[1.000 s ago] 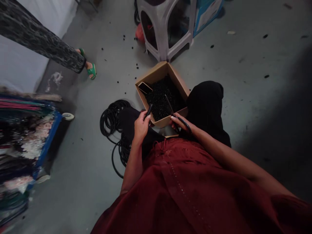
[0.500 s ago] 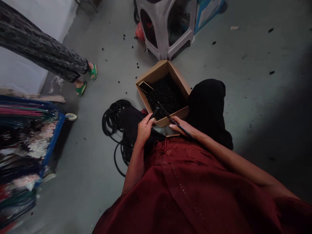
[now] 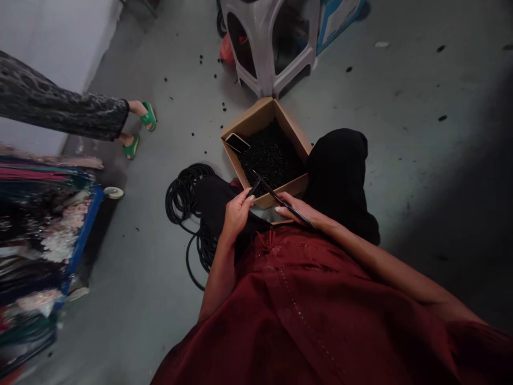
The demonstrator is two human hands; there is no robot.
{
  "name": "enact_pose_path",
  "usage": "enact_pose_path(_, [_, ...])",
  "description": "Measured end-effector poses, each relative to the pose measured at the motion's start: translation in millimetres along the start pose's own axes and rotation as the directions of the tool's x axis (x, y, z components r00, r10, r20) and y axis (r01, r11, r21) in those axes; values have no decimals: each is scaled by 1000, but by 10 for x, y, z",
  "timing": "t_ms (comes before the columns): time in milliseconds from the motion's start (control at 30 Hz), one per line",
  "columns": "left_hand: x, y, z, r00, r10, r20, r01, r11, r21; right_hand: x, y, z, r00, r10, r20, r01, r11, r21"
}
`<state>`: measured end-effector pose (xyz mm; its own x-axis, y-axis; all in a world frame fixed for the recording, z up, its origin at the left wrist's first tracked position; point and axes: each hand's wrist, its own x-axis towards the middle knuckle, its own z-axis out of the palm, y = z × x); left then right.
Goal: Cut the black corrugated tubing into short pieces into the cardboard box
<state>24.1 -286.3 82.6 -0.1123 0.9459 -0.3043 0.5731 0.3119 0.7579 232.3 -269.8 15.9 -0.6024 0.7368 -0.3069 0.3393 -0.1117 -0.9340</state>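
Scissors (image 3: 271, 191), one pair, and black tube (image 3: 254, 189), one, above the near edge of one cardboard box (image 3: 289, 129) holding black pieces (image 3: 268, 155), too many to count. Left hand (image 3: 236, 214) pinches the tube, which projects past the fingertips to the blades. Right hand (image 3: 301, 205) is closed around the handles; both forearms converge forward.

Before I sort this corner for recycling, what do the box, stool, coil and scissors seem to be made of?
Box: likely cardboard, matte; plain brown walls.
Stool: probably moulded plastic, dull; rounded openings in one grey piece.
Coil: rubber or soft plastic, smooth; it bends into loops.
Scissors: blades probably metal, from their thin, straight shape; handle too dark to tell.
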Motion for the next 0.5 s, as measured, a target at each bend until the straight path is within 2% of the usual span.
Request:
enact_pose_path(233, [-25,84,-17,1000,-24,17,24,999,24,-4,-7,-14,999,-14,41,13,999,38])
enact_pose_path(500, [-21,100,-55,998,2,55,-7,996,94,5,-12,-7,999,26,42,-25,999,-25])
